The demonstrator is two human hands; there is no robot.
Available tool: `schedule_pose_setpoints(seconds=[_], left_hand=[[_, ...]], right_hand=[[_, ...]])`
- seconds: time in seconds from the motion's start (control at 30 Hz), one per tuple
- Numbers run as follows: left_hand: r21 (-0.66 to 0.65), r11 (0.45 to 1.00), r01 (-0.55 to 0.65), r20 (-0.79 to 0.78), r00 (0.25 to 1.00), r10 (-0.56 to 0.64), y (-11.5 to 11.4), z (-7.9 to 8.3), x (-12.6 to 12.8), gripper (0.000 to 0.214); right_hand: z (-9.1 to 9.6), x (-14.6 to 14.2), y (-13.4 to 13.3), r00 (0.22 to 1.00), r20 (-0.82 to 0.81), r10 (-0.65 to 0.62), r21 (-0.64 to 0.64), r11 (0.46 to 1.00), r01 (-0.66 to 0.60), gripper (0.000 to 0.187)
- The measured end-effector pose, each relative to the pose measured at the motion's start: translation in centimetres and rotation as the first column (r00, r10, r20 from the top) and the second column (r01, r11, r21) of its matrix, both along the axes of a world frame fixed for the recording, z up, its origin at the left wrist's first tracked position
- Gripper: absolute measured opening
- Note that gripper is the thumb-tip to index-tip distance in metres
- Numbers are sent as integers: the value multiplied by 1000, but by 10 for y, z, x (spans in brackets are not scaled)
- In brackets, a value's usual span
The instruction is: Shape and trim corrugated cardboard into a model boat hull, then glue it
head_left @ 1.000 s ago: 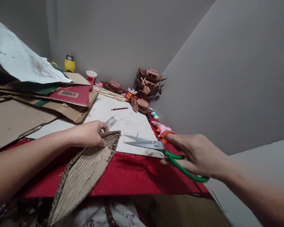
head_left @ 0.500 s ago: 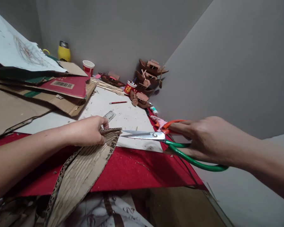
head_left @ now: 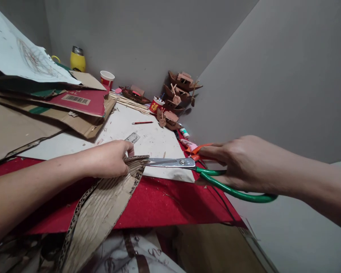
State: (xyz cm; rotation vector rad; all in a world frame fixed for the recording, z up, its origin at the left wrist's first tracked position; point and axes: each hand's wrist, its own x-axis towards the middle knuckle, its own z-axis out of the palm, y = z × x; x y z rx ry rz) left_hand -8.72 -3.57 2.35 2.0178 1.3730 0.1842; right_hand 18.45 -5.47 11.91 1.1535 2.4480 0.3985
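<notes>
My left hand pinches the top of a long, curved piece of corrugated cardboard near its pointed tip. The cardboard slants down toward me past the table edge, with dark printed characters along its right side. In my right hand is a pair of scissors with one orange and one green handle. Their blades point left, and the ends overlap the cardboard's tip, close to my left fingers. The blades look nearly closed; part of them is hidden by the cardboard.
Stacked cardboard sheets fill the left. A white board lies on the red tabletop cover, bearing a pencil and a clear ruler. Brown model boats, a red paper cup and thin sticks stand near the wall.
The scissors have moved slightly left, and their blades have come closer together over the cardboard's tip. My left hand and the cardboard have shifted a little right.
</notes>
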Motion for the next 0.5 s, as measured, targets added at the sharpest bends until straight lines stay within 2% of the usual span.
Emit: schedule_pose_setpoints(seconds=[0.1,0.3,0.5], left_hand=[[-4,1000,7,6,1000,-7,-1,1,0,27],[0,1000,6,15,1000,-6,-1,1,2,26],[0,1000,11,-9,1000,-11,-5,4,3,29]], right_hand=[[1,-2,1,995,103,12,-60,998,-6,23],[-2,-4,4,989,147,13,-59,998,-4,28],[-10,2,3,993,105,45,-75,997,-37,26]])
